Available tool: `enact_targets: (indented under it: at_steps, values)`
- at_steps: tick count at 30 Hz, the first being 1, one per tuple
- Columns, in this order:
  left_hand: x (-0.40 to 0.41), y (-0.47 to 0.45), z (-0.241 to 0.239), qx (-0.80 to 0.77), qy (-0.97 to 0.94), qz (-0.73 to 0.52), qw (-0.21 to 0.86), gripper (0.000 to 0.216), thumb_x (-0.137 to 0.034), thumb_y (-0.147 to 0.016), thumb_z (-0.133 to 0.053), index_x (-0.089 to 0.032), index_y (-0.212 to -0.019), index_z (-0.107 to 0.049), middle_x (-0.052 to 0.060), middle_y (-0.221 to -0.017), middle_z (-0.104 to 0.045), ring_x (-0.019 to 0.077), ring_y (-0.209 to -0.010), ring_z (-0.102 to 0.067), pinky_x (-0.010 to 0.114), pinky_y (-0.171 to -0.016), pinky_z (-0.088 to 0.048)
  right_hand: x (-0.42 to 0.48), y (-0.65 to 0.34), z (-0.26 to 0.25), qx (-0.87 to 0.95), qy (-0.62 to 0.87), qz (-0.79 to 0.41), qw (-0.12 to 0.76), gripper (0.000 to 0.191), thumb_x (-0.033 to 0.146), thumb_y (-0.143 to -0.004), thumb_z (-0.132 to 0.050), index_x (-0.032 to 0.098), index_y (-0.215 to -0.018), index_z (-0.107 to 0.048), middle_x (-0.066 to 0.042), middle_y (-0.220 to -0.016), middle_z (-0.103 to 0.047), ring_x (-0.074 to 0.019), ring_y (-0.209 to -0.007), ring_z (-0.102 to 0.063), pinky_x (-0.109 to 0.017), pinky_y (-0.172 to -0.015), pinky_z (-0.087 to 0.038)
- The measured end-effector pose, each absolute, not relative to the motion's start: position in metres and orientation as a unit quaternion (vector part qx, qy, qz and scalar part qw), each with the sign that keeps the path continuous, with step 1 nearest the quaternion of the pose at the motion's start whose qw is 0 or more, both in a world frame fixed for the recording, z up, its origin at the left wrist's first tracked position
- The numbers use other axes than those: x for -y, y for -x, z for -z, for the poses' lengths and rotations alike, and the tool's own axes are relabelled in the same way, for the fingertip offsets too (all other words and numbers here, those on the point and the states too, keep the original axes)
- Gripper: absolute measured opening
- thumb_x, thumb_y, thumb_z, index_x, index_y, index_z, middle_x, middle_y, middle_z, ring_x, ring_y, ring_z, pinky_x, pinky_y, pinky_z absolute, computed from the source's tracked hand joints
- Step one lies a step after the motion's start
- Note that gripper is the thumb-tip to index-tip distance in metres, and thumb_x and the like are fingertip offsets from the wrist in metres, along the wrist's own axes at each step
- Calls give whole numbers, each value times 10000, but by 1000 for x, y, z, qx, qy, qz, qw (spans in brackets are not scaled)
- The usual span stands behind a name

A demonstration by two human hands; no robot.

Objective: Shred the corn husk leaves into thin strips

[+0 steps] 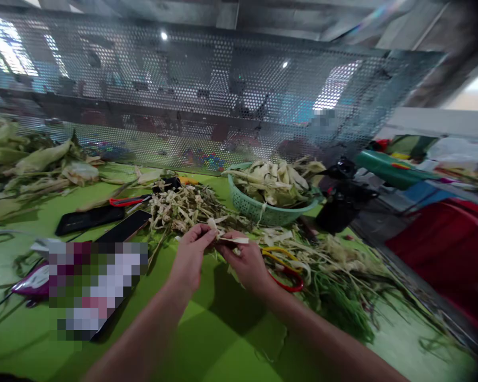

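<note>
husk pile (35,159): whole pale-green husks heaped at the far left of the tabletop (207,329), well apart from the hands.
phones (90,219): two dark slabs lying flat, with a red-handled tool (127,201) just behind them.
shreds (183,207): a loose heap of thin torn pieces, just beyond the left hand.
left hand (191,254): grip pinched on the near end of the strip, thumb and fingertips closed, wrist raised off the tabletop.
strip (233,240): a short pale piece of husk held between the two hands, above the tabletop and in front of the shreds.
right hand (247,262): grip clenched on the other end of the strip, thumb on top. It touches the left hand's fingertips.
scissors (287,268): yellow and red loops lying just to the right of the right hand, half under the litter.
basket (258,211): green mesh, filled with wider husk pieces, behind and to the right.
doing it well: it looks like a tear along the grain. Both pinches are best kept close to the split, pulling apart evenly so that the strip does not snap across.
watch: the loose stalks at the right could catch on the wrist.
</note>
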State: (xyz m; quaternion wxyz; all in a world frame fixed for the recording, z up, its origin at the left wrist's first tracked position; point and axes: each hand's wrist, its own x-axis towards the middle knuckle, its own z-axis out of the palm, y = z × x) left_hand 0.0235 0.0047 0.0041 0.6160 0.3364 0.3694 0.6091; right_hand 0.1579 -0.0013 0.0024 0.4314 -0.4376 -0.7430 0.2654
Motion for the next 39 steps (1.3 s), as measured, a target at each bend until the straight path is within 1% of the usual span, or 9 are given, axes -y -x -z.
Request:
enact_targets:
  at_steps: [4, 11, 15, 18, 22, 29, 34, 36, 39]
  values:
    - [-4, -23, -3, -353, -316, -599, 646, 182, -288, -671, -727, -185, -767, -613, -11, -763, -605, 104, -711, -538, 207, -666, -408, 0, -158, 4, 752, 452, -223, 424, 126, 259, -862, -559, 201, -894, -666, -61, -902, -682, -207, -856, -598, -332, -787, -458]
    - [-3, -25, -10, -397, -401, -587, 581, 174, -351, -737, -676, -201, -805, -620, -17, -746, -591, 94, -641, -489, 201, -609, -377, -6, -177, -17, 670, 456, -363, 460, 161, 219, -740, -605, 198, -896, -638, -26, -841, -662, -176, -755, -597, -288, -691, -475]
    - [-2, -25, -13, -394, -483, -553, 553, 130, -313, -759, -647, -184, -754, -633, -1, -727, -584, 117, -683, -490, 215, -655, -384, -5, -183, -34, 631, 439, -413, 489, 201, 277, -801, -567, 196, -970, -640, -49, -944, -664, -179, -838, -603, -300, -752, -482]
    - [-1, -25, -14, -388, -527, -524, 545, 118, -291, -778, -612, -183, -743, -640, 8, -718, -595, 132, -691, -504, 227, -664, -391, -4, -180, -34, 659, 451, -377, 470, 238, 322, -802, -615, 202, -1004, -656, -35, -878, -661, -170, -780, -588, -296, -721, -479]
    - [-1, -26, -10, -413, -584, -487, 501, 117, -264, -790, -575, -186, -750, -653, 19, -701, -612, 146, -662, -515, 242, -642, -389, -5, -179, -31, 689, 469, -312, 455, 128, 309, -794, -630, 188, -829, -658, -12, -738, -640, -157, -692, -565, -277, -660, -456]
    - [4, -29, -6, -469, -696, -447, 310, 118, -157, -749, -537, -211, -661, -595, 16, -669, -598, 158, -647, -494, 255, -625, -316, -13, -183, -20, 691, 486, -318, 431, 186, 357, -764, -647, 182, -715, -607, 3, -644, -587, -147, -625, -520, -259, -584, -409]
    - [16, -35, -6, -457, -724, -374, 357, 138, -161, -744, -518, -227, -667, -611, 19, -657, -620, 165, -599, -498, 259, -562, -272, -21, -188, -12, 664, 473, -388, 430, 182, 355, -783, -623, 181, -732, -608, 10, -659, -586, -144, -638, -531, -262, -607, -423]
    - [22, -39, -2, -404, -767, -315, 386, 123, -200, -740, -555, -236, -656, -637, 24, -645, -631, 170, -569, -500, 265, -544, -263, -26, -192, -11, 655, 487, -366, 446, 187, 364, -795, -613, 183, -750, -612, 5, -683, -604, -149, -658, -547, -269, -632, -433]
    - [28, -43, 8, -375, -809, -306, 332, 123, -171, -678, -605, -237, -576, -622, 26, -552, -566, 179, -534, -469, 281, -558, -278, -33, -201, -9, 661, 512, -303, 458, 183, 361, -802, -607, 181, -817, -638, -19, -759, -654, -171, -724, -586, -286, -686, -449]
